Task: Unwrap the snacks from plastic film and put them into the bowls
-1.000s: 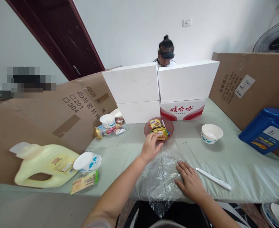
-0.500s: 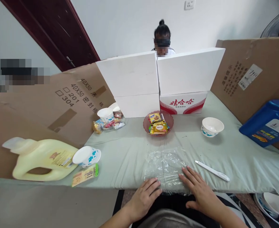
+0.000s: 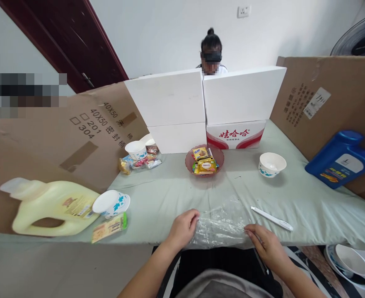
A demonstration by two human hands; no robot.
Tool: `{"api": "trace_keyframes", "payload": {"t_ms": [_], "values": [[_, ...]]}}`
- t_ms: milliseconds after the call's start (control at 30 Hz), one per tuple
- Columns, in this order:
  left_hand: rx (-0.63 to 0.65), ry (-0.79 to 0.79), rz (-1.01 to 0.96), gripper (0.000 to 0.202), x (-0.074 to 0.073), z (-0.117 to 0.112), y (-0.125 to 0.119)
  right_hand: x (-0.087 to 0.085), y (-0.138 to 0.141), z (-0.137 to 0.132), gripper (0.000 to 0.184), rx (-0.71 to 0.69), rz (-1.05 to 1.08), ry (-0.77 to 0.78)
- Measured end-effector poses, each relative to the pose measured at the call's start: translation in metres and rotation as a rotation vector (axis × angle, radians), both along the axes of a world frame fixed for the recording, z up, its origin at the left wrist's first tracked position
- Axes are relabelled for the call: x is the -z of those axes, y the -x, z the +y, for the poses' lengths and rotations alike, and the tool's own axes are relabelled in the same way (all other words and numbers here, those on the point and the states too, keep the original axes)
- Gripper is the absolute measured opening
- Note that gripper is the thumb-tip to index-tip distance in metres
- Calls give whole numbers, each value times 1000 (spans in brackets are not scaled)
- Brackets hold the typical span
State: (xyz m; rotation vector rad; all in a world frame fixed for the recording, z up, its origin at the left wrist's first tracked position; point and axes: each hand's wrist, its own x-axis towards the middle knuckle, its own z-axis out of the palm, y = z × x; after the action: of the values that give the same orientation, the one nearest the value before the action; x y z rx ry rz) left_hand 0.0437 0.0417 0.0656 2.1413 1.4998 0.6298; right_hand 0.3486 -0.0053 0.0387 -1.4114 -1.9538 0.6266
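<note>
Clear plastic bag (image 3: 221, 225) lies at our bench (image 3: 157, 198) edge; our left grip (image 3: 182, 227) and right grip (image 3: 263, 244) each pinch one side.

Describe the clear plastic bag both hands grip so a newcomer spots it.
On the pale green cloth, go to the near edge, in front of the translucent red snack dish. There the clear crinkled plastic bag stretches between the left hand and right hand, each gripping one end. Unlike the slim white stick beside it, it is see-through and wrinkled.
</note>
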Motion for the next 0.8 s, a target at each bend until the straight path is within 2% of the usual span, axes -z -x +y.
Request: {"api": "trace_keyframes", "payload": {"t_ms": [133,267,367,500,633,800], "values": [[-65,16,103,19,7,2,-6,-6,8,6,30,38,51,-23],[-102,-27,48,16,18,-8,-6,-10,21,27,33,41,84,16],[-166,-59,12,17,26,-11,-2,-3,33,53,37,94,-99,96],[-322,-29,150,18,33,-7,8,13,48,76,35,204,-368,157],[-369,59,300,14,31,-4,11,17,57,77,30,235,-478,161],[-399,82,364,14,26,-2,6,9,60,80,34,284,-562,227]]}}
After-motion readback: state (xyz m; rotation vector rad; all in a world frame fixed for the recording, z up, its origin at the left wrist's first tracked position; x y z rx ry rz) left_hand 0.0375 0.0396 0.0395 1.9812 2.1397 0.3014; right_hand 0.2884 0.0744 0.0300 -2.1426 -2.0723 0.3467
